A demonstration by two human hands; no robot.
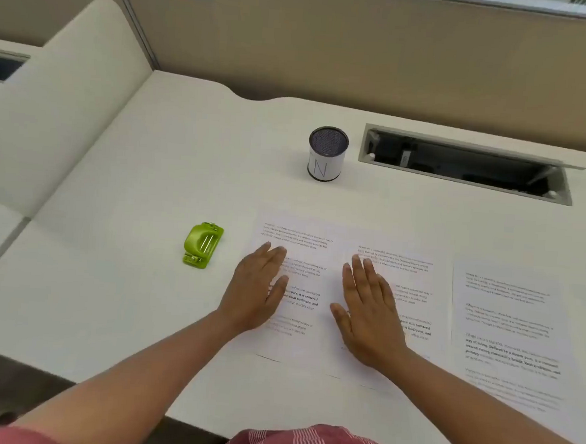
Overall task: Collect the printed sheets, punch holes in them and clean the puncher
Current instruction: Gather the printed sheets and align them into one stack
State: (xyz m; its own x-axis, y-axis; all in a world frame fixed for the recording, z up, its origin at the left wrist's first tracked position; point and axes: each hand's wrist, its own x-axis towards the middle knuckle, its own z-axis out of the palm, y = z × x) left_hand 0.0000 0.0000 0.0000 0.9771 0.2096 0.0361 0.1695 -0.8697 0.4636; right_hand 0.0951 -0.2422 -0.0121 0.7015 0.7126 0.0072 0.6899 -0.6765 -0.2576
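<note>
Sheets: three printed pages lie side by side on my white desk (pixel 151 165) — left sheet (pixel 303 256), middle sheet (pixel 414 298), right sheet (pixel 508 324); left and middle overlap.
Left hand (pixel 256 288): flat on the left sheet, fingers straight, gripping nothing.
Right hand (pixel 368 315): flat on the middle sheet, fingers straight and loose.
Puncher: green hole punch (pixel 202 245) — untouched, just left of the sheets.
Behind: mesh pen cup (pixel 327 155), beside an open cable tray (pixel 466 163).

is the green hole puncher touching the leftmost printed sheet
Apart. The head view shows a bare strip of desk between the green hole puncher and the left edge of the leftmost printed sheet.
</note>
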